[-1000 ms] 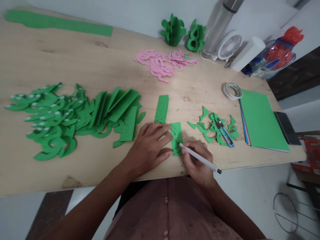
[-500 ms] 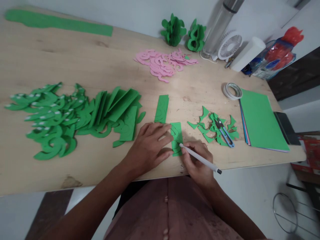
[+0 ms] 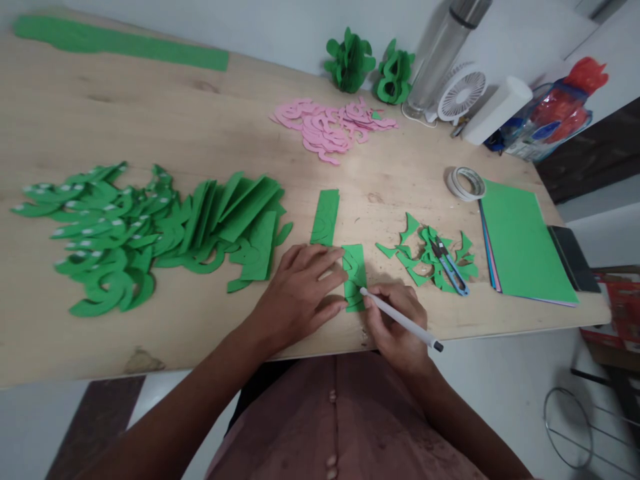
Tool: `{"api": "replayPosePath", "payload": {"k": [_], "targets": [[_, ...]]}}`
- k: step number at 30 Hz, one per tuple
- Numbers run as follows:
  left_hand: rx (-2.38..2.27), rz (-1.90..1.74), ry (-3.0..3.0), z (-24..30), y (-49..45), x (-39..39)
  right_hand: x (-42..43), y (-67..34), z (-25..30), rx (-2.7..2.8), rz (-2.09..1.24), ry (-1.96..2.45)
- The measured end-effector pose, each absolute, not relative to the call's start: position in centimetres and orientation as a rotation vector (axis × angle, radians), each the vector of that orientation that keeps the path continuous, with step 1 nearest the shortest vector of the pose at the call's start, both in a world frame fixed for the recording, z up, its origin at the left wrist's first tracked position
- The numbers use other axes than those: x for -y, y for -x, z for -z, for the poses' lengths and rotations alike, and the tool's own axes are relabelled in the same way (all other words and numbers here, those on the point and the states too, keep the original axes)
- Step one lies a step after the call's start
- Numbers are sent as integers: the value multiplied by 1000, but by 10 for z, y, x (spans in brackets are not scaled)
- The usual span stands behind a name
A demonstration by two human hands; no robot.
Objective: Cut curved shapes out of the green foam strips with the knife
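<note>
My right hand (image 3: 399,323) is closed round a white pen (image 3: 407,325), its tip at the right side of a small green paper strip (image 3: 356,261). Curved lines are drawn on that strip. Spread flat, my left hand (image 3: 303,293) has its fingertips on the strip's left edge. Just above the left fingers lies another green strip (image 3: 325,217) with drawn curves. Left of this hand sit folded green paper pieces (image 3: 250,210) and a heap of cut green curved shapes (image 3: 107,233), some with white patches.
Blue-handled thread snips (image 3: 453,267) rest on green scraps (image 3: 413,257). Farther right are tape rolls (image 3: 465,183), a stack of coloured paper (image 3: 525,247) and a dark phone-like object (image 3: 573,257). Pink cutouts (image 3: 327,130), green paper figures (image 3: 350,63) and a small fan (image 3: 463,92) stand toward the wall.
The pen and both hands keep almost the same place on the strip. The whole view has shifted very slightly.
</note>
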State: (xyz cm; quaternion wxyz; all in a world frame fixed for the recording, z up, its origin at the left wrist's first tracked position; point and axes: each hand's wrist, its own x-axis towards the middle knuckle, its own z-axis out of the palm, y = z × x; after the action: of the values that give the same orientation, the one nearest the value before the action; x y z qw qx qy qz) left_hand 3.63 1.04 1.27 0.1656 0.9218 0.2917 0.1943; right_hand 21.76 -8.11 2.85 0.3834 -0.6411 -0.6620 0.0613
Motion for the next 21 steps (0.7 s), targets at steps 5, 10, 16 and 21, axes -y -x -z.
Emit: {"api": "replayPosePath", "payload": {"k": [5,10,16,21], "targets": [[-831,-549,-2632,-13,-36,-11,81,-218,-30,1718,-150,1626],[-836,-560,-2608,-13,-36,-11,82,-217,-30,1723,-139,1643],[-839,-553,-2618,-14,-37,-10,83,-217,-30,1714,-140,1639],[-842,-553,-2620,-13,-36,-11,83,-217,-29,1627,-226,1645]]}}
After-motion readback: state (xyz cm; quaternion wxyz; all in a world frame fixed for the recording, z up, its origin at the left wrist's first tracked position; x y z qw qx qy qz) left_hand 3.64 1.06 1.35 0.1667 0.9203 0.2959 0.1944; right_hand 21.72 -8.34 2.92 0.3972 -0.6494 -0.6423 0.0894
